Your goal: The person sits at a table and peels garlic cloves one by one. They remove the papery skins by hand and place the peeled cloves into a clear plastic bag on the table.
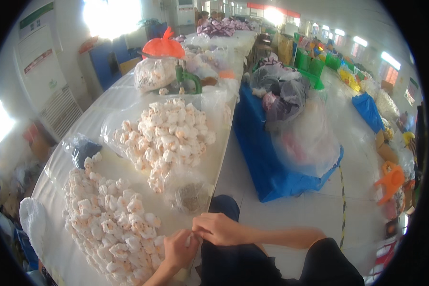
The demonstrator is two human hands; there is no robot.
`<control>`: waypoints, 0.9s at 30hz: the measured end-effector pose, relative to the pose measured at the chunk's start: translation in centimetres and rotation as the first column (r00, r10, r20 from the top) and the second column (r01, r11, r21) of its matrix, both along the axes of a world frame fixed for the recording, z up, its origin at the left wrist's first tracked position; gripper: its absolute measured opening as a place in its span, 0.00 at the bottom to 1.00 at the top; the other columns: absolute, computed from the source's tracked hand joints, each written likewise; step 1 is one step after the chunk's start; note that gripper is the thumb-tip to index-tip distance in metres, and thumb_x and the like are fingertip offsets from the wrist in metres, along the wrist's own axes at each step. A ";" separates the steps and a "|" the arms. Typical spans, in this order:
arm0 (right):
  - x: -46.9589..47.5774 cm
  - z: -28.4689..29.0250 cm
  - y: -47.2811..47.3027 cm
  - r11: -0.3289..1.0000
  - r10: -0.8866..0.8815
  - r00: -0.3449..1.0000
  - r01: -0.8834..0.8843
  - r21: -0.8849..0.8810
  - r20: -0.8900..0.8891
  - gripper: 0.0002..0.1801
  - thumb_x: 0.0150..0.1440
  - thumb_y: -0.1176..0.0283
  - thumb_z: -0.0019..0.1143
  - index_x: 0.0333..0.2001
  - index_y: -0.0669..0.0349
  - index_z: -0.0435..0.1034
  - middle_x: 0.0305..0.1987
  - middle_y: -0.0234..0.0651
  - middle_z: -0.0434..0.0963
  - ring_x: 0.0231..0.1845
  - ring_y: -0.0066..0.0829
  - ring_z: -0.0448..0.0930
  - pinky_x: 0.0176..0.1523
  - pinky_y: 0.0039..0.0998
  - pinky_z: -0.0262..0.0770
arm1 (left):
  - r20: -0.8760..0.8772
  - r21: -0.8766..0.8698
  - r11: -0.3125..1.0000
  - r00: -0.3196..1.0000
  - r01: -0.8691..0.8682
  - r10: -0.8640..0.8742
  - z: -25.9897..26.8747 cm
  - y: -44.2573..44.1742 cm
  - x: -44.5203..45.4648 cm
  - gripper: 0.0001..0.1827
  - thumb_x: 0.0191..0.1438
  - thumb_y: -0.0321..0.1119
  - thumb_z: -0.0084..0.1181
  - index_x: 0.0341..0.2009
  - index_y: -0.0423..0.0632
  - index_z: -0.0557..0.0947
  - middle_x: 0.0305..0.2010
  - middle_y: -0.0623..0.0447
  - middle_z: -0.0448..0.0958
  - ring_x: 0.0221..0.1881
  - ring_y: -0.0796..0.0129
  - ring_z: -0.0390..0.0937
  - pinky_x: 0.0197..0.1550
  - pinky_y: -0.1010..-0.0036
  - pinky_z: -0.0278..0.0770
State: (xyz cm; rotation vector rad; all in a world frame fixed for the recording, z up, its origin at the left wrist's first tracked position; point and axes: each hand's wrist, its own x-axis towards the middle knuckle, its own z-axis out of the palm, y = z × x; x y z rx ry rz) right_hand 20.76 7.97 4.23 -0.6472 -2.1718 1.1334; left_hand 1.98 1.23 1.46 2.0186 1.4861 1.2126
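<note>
My left hand [180,248] is at the table's near edge, its thumb and fingers pinched on a small white piece [188,240] that is mostly hidden. The fingertips of my right hand [220,228] meet it there, over my lap; whether they grip the piece too is hidden. Left of my hands spreads a large heap of white, puffy popcorn-shaped pieces [111,228] with peach and brown marks. Farther up lies a second heap of such pieces [171,134] on clear plastic. Between that heap and my right hand sits a clear bag of small greyish-brown contents [191,196].
A dark-filled plastic bag [84,148] lies at the table's left. Behind the far heap stand a green clamp-like metal tool [189,80], a stuffed clear bag [155,73] and a red plastic bag [164,46]. Right of the table, a blue container [257,153] holds bagged fabric.
</note>
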 end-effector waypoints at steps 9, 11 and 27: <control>1.8 -0.2 -1.1 0.989 -0.078 0.994 0.067 -0.135 -0.078 0.05 0.62 0.76 0.63 0.38 0.63 0.72 0.35 0.40 0.77 0.36 0.38 0.78 0.40 0.34 0.74 | 0.087 -0.064 0.994 0.993 0.090 -0.084 0.4 0.3 0.7 0.05 0.48 0.26 0.62 0.32 0.42 0.83 0.25 0.43 0.77 0.22 0.52 0.76 0.26 0.66 0.72; 2.1 -0.5 -0.7 0.988 -0.093 0.989 0.078 -0.133 -0.116 0.05 0.62 0.77 0.62 0.41 0.63 0.75 0.35 0.37 0.78 0.35 0.30 0.79 0.38 0.29 0.75 | 0.036 -0.117 0.989 0.996 0.090 -0.086 0.9 0.6 0.7 0.07 0.48 0.27 0.63 0.35 0.44 0.84 0.28 0.44 0.79 0.26 0.49 0.79 0.28 0.64 0.76; -5.9 -11.8 -10.7 0.749 -0.118 0.941 -0.126 -0.651 -0.318 0.13 0.70 0.70 0.52 0.56 0.58 0.76 0.32 0.24 0.78 0.33 0.13 0.76 0.40 0.20 0.73 | -0.281 0.335 0.927 0.922 -0.167 0.268 11.1 26.0 -4.7 0.18 0.58 0.37 0.67 0.53 0.49 0.86 0.69 0.46 0.69 0.58 0.56 0.75 0.59 0.59 0.74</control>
